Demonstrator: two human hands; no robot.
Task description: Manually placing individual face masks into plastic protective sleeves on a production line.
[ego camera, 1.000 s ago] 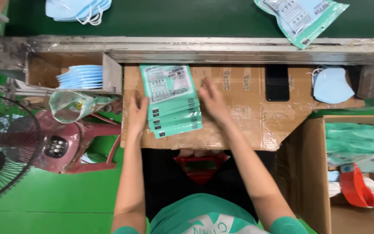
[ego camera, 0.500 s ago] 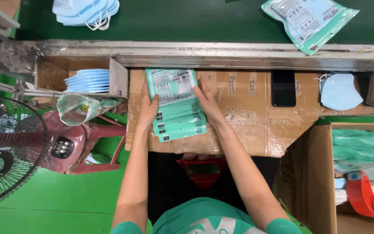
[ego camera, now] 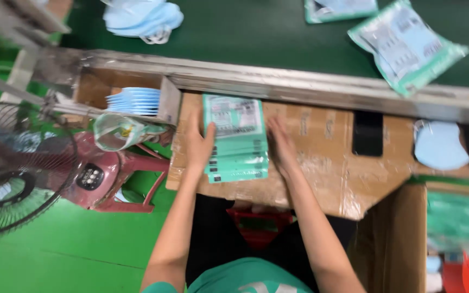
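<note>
- 2 bare hands flank a fanned stack of green mask packets [ego camera: 235, 138] lying on a cardboard-covered work surface [ego camera: 310, 179]; the left hand [ego camera: 198, 145] presses flat against the stack's left edge, thumb on top of the upper packet.
- The right hand [ego camera: 281, 146] lies open against the stack's right edge, fingers stretched and together; neither hand is closed around the packets, both only press in from the sides.
- Just beyond the fingertips, the stack's far end meets a metal rail [ego camera: 321, 89] that borders a dark green belt [ego camera: 256, 38].
- Left of the left hand, an open box holds a pile of light blue masks [ego camera: 134, 101], and a clear plastic bag [ego camera: 123, 131] hangs just below it.
- Right of the right hand, apart from it, a black phone [ego camera: 367, 133] lies on the cardboard, with 1 loose blue mask [ego camera: 439, 145] further right.
- On the belt past the rail lie a heap of blue masks [ego camera: 142, 19] and 2 more green packets, the larger one [ego camera: 405, 46] tilted at the right.
- Farther left, a red stool [ego camera: 112, 179] and a fan [ego camera: 14, 173] stand on the green floor.
- Lower right, an open carton [ego camera: 394, 244] stands beside the person's arm.
</note>
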